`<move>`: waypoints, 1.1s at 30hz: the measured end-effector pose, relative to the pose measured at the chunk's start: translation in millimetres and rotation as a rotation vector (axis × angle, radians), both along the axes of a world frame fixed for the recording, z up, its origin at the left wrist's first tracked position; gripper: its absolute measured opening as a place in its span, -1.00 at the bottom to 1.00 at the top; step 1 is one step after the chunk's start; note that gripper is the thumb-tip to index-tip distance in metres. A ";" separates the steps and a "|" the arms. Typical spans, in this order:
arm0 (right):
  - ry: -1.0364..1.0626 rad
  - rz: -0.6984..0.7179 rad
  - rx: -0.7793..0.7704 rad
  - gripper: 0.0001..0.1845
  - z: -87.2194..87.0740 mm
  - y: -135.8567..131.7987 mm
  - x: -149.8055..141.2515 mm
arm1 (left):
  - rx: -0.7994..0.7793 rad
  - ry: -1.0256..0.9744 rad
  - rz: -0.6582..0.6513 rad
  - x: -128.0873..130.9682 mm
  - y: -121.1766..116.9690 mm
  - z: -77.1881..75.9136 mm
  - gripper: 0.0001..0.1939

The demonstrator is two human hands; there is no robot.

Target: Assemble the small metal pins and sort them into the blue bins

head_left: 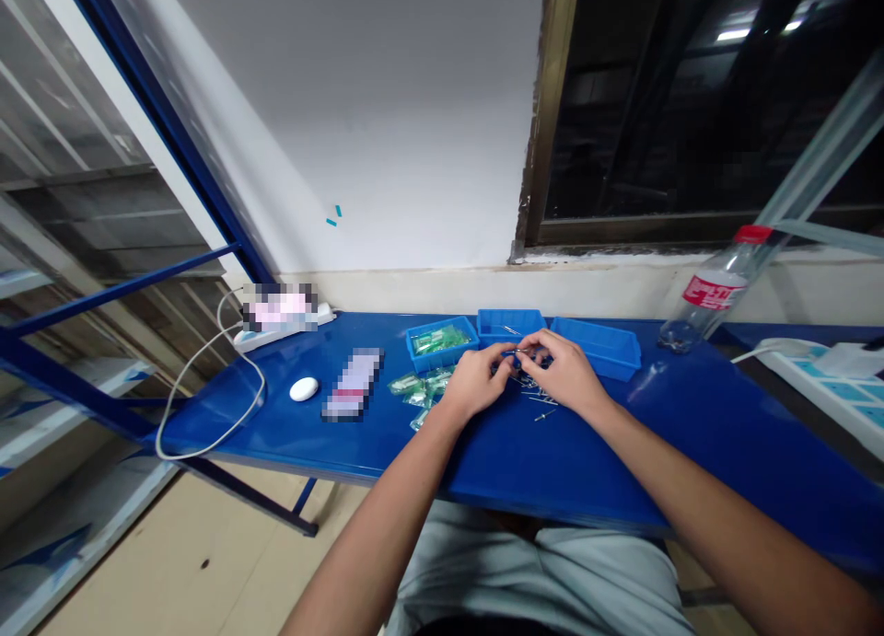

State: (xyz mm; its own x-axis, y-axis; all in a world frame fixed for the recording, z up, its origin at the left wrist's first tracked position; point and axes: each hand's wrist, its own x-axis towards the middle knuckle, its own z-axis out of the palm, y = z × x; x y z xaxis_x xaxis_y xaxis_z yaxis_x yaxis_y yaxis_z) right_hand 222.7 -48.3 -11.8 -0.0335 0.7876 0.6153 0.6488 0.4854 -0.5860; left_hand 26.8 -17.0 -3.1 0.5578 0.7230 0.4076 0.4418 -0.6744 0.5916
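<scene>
My left hand (480, 380) and my right hand (563, 371) meet over the blue table, fingertips pinched together around a small, thin metal piece (515, 352). My fingers partly hide it, but it resembles the loose pieces below. Under and beside my right hand lies a scatter of slim metal pins (544, 416) that look like blind rivets. Small clear-and-green packets (418, 389) lie left of my left hand. Behind them stands a blue tray (442, 363) filled with similar packets. A middle blue tray (494, 323) has a few metal pins in it.
A third blue tray (604, 346) stands behind my right hand. Left are a blurred phone-like object (354, 385), a white oval case (304, 389) and a power strip (284, 328) with a looping cable. A plastic bottle (715, 291) and another power strip (829, 378) stand right.
</scene>
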 end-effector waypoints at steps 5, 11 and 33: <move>0.005 0.026 -0.026 -0.92 -3.5 1.9 0.6 | -0.048 -0.136 0.015 0.4 0.0 2.4 -0.67; 0.061 0.114 -0.106 -0.82 -3.1 0.3 -3.1 | -0.156 -0.305 0.020 0.8 8.6 -5.5 -0.76; 0.127 0.114 -0.206 -0.71 -4.5 2.8 1.3 | -0.175 -0.444 0.018 3.1 5.8 -3.4 -0.74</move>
